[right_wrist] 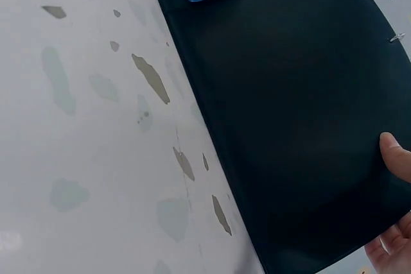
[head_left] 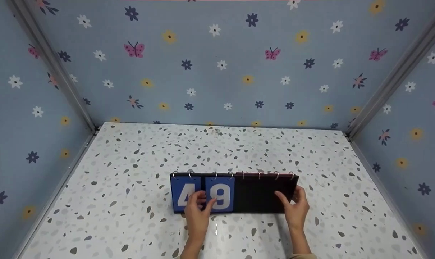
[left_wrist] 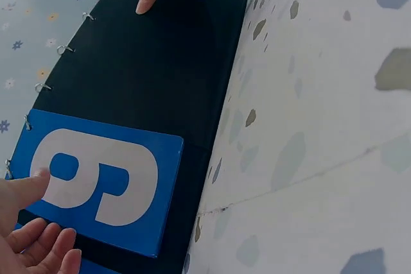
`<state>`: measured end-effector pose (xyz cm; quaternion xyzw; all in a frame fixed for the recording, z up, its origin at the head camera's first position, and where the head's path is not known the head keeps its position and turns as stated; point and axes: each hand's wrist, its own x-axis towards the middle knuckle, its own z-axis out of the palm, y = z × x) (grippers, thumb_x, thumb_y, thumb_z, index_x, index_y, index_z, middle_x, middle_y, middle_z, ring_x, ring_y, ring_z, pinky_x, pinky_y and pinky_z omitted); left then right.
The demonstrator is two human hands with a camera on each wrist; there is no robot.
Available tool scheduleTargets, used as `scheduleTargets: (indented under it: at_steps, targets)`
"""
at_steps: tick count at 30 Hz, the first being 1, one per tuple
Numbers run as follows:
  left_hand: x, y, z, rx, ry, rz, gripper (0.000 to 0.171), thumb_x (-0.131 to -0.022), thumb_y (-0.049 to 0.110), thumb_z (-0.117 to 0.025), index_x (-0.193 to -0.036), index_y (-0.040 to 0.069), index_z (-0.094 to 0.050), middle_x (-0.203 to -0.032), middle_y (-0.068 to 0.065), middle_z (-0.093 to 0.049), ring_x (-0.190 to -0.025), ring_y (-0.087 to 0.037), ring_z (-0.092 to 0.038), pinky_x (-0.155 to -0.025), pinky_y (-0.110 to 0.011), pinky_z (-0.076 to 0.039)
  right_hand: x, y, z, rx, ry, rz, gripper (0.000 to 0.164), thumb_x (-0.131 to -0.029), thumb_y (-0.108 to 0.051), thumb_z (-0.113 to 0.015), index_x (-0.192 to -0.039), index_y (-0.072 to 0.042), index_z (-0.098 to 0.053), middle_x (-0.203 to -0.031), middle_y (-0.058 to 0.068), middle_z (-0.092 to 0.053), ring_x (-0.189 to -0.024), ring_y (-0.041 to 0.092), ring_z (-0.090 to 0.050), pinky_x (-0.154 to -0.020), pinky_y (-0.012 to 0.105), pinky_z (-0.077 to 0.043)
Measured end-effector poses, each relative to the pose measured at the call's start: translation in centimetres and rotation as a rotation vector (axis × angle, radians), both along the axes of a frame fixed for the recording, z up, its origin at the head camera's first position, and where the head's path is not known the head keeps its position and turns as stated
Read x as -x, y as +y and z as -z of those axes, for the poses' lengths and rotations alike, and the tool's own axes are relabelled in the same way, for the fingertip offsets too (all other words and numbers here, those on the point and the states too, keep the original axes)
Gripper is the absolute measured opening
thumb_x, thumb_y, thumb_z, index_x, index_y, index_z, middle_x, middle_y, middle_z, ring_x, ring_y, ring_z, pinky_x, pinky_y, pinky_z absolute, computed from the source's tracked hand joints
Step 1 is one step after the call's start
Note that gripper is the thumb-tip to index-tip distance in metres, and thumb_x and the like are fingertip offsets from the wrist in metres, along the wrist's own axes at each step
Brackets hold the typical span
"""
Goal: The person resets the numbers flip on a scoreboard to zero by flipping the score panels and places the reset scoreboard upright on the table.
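A black flip scoreboard (head_left: 257, 194) with metal rings along its top stands upright on the speckled table. On its left half hang two blue number cards, the 4 card (head_left: 181, 194) and the 9 card (head_left: 223, 194). My left hand (head_left: 197, 208) is in front of these cards; its thumb lies over the 9 card, with the fingers loosely bent before the 4 card and nothing pinched between them. With the thumb on the front and the fingers behind, my right hand (head_left: 297, 207) grips the board's right end. The board's right half shows plain black.
The speckled white table (head_left: 149, 151) extends around the board. Blue panels (head_left: 217, 72) printed with flowers and butterflies close it in at the back and both sides, with grey metal posts (head_left: 401, 79) at the corners.
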<state>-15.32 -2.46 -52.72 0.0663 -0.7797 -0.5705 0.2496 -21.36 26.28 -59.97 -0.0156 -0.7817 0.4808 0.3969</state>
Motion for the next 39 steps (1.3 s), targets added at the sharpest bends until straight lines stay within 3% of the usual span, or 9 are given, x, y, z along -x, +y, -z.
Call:
scheduleTargets:
  at_steps: [5,10,15,19,21,28,34,39]
  targets:
    - [0.5,0.0,0.3,-0.046,0.021,-0.037,0.025,-0.069,0.015,-0.076,-0.084,0.004,-0.059,-0.075,-0.001,-0.057,-0.067,-0.013,-0.054,-0.058,-0.028,-0.046,0.1,0.0,0.1,-0.007,0.002,0.011,0.045,-0.066,-0.031,-0.078,-0.102,-0.017,-0.056,-0.083,-0.007,-0.058,-0.073,0.008,-0.054,-0.063,0.018,-0.042]
    - [0.5,-0.2,0.4,-0.097,0.025,-0.028,0.020,-0.069,0.013,-0.075,-0.079,0.003,-0.060,-0.071,-0.001,-0.058,-0.061,-0.012,-0.054,-0.055,-0.024,-0.045,-0.2,-0.3,-0.4,0.007,-0.029,0.011,0.046,-0.066,-0.032,-0.078,-0.102,-0.016,-0.056,-0.083,-0.005,-0.058,-0.073,0.008,-0.053,-0.063,0.019,-0.042]
    - [0.3,-0.3,0.0,-0.086,0.048,-0.011,0.017,-0.069,0.008,-0.075,-0.076,0.001,-0.061,-0.071,-0.004,-0.061,-0.062,-0.013,-0.056,-0.056,-0.024,-0.046,-1.2,-1.1,-2.3,0.054,-0.091,-0.009,0.043,-0.068,-0.024,-0.078,-0.101,-0.009,-0.055,-0.084,0.001,-0.057,-0.074,0.007,-0.052,-0.066,0.018,-0.042]
    - [0.2,-0.5,-0.3,-0.053,0.051,0.003,0.015,-0.070,0.007,-0.074,-0.076,0.001,-0.062,-0.070,-0.003,-0.062,-0.063,-0.012,-0.057,-0.057,-0.024,-0.047,-2.2,-2.2,-4.7,0.120,-0.122,-0.014,0.041,-0.067,-0.013,-0.078,-0.098,-0.002,-0.055,-0.083,0.008,-0.058,-0.074,0.011,-0.052,-0.066,0.020,-0.042]
    - [0.1,-0.6,-0.4,-0.037,0.050,0.012,0.014,-0.070,0.007,-0.074,-0.076,0.001,-0.063,-0.071,-0.003,-0.062,-0.062,-0.012,-0.057,-0.057,-0.024,-0.047,-2.2,-2.2,-4.8,0.115,-0.121,-0.010,0.041,-0.067,-0.012,-0.078,-0.098,-0.002,-0.055,-0.083,0.010,-0.057,-0.073,0.011,-0.052,-0.065,0.020,-0.041]
    - [-0.6,-0.8,-1.6,0.035,-0.017,0.004,0.017,-0.070,0.006,-0.074,-0.081,0.002,-0.062,-0.076,-0.003,-0.057,-0.060,-0.010,-0.053,-0.055,-0.023,-0.045,-0.2,-0.5,-0.6,0.020,-0.099,0.030,0.044,-0.066,-0.026,-0.078,-0.101,-0.012,-0.055,-0.083,-0.001,-0.057,-0.073,0.007,-0.052,-0.064,0.017,-0.042]
    - [-1.3,-1.0,-3.0,0.013,-0.113,0.058,0.028,-0.072,0.005,-0.072,-0.094,0.003,-0.055,-0.075,-0.002,-0.058,-0.061,-0.009,-0.052,-0.054,-0.022,-0.044,0.1,-0.2,0.0,0.039,-0.088,0.002,0.044,-0.067,-0.029,-0.078,-0.101,-0.014,-0.055,-0.083,-0.002,-0.057,-0.073,0.010,-0.053,-0.063,0.020,-0.044]
    - [-1.7,-1.2,-4.0,0.014,-0.148,0.129,0.020,-0.076,0.006,-0.069,-0.091,0.004,-0.057,-0.074,0.000,-0.061,-0.062,-0.009,-0.054,-0.056,-0.021,-0.044,0.2,0.0,0.4,-0.001,-0.030,0.016,0.041,-0.067,-0.030,-0.078,-0.099,-0.019,-0.054,-0.081,-0.009,-0.056,-0.070,0.007,-0.053,-0.061,0.017,-0.043]
